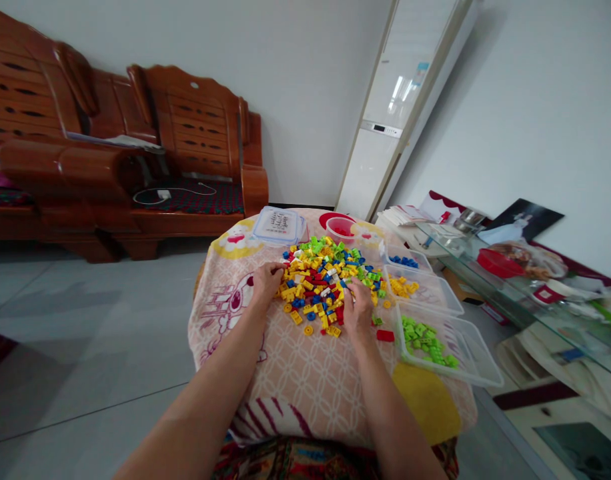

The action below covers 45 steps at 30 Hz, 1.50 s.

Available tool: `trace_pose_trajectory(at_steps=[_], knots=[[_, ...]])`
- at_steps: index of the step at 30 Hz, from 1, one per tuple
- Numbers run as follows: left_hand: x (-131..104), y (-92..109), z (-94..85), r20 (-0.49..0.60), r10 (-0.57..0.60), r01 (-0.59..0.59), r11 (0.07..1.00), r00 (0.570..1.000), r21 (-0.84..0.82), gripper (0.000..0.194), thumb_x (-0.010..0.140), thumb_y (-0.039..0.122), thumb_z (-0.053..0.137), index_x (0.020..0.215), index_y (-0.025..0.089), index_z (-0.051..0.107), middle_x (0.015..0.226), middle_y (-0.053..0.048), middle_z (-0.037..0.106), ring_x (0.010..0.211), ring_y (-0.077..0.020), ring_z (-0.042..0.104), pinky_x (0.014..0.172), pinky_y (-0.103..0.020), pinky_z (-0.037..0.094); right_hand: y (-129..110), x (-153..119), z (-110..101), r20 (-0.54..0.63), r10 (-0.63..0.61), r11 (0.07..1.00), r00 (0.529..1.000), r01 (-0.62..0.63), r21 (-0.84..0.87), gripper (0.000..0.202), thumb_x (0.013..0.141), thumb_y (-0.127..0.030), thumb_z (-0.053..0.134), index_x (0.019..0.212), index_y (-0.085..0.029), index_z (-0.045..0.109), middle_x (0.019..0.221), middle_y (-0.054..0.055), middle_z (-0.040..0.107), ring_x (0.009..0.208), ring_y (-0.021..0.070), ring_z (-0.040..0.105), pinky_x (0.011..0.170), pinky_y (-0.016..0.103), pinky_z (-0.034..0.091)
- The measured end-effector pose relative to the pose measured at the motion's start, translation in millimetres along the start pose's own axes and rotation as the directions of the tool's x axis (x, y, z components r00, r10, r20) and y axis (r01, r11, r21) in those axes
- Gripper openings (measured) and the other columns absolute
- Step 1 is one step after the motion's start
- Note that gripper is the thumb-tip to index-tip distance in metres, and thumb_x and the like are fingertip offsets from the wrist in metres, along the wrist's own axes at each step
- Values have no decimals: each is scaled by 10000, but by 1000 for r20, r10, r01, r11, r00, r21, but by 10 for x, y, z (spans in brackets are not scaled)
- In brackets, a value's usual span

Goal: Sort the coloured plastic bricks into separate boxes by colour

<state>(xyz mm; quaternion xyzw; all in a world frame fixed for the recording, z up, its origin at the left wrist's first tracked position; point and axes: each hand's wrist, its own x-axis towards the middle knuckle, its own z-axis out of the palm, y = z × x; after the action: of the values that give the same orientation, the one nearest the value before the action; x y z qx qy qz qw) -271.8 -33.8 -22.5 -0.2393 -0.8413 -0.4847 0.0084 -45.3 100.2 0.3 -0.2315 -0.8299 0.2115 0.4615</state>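
Part of the building-brick collection is grouped by colour: blue bricks (403, 261), yellow bricks (403, 287) and green bricks (425, 340) lie in three clear plastic containers, and red pieces (341, 230) show inside a round tub (339, 239) at the far side. The sorting looks partial, since a large mixed pile (318, 280) of yellow, red, blue, green and white pieces is spread over the patterned tablecloth (305, 387). The pile lies between the two hands and reaches beyond their fingertips. The left hand (266, 283) is at its left edge, thumb and index finger nearly together beside yellow pieces; whether they pinch one cannot be told. The right hand (358, 307) is at the right side, fingers loosely curled with a small opening towards the thumb, close to blue and yellow pieces; any hold is too small to make out. A red brick (385, 335) lies apart from the pile, just beside the container of green bricks.
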Motion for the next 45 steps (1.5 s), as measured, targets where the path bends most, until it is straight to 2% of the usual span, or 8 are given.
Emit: trace_pose_trajectory(at_steps=[4,8,12,18,21,26,34,45], knots=[[4,-4,0,0,6,-6,1000,1000,7,313,789,241,533,990,205,771,926,-42,753,835,-178,668,767,-252,506,-88,-61,-113,61,276,939,959,-283,196,291,859,-411,525,946,-178,674,797,66,708,691,185,656,637,291,534],[11,-10,10,-3,3,-3,1000,1000,-4,313,784,236,539,990,203,772,920,-45,753,824,-180,669,766,-256,507,11,-35,-164,280,574,629,770,-633,451,294,675,-412,675,834,-166,647,632,8,673,414,140,566,345,223,403],[8,-12,6,3,-7,7,1000,1000,2,303,786,248,539,977,215,772,872,-33,754,823,-181,672,751,-249,505,313,483,-304,194,699,446,688,-632,634,257,582,-321,735,724,-167,585,512,-26,608,434,155,597,391,245,491],[-12,11,-10,-7,-10,9,1000,1000,-3,323,788,243,523,987,198,773,884,-44,755,796,-177,671,740,-248,502,633,1277,-613,-149,694,586,704,-432,686,253,624,-222,665,866,-162,623,589,-69,611,598,136,646,646,306,593],[-20,24,-9,-11,-6,6,1000,1000,-8,327,779,228,526,990,186,771,930,-54,756,813,-180,671,754,-252,501,586,975,-567,-140,569,766,810,-461,447,267,664,-282,629,887,-149,686,707,4,684,698,192,674,711,360,585],[-30,28,-11,-12,-21,21,1000,1000,-4,323,779,219,529,997,203,767,962,-49,757,835,-178,670,774,-257,503,400,48,-292,1,185,982,983,-185,46,235,777,-308,555,840,-168,732,990,115,727,998,251,653,943,414,506],[-14,1,17,-23,-14,14,1000,1000,-13,322,778,232,535,995,196,770,930,-53,757,819,-178,674,754,-252,509,437,-321,-151,152,60,960,987,-15,-281,281,837,-186,554,1079,-158,692,1265,156,622,1200,256,532,1065,449,391],[3,-14,10,-20,-1,1,1000,1000,3,318,779,232,529,984,196,769,951,-42,756,839,-179,669,784,-258,504,262,-277,-262,-120,40,997,992,-48,-65,256,871,-258,516,1042,-168,685,1022,127,709,959,230,632,878,392,507]])
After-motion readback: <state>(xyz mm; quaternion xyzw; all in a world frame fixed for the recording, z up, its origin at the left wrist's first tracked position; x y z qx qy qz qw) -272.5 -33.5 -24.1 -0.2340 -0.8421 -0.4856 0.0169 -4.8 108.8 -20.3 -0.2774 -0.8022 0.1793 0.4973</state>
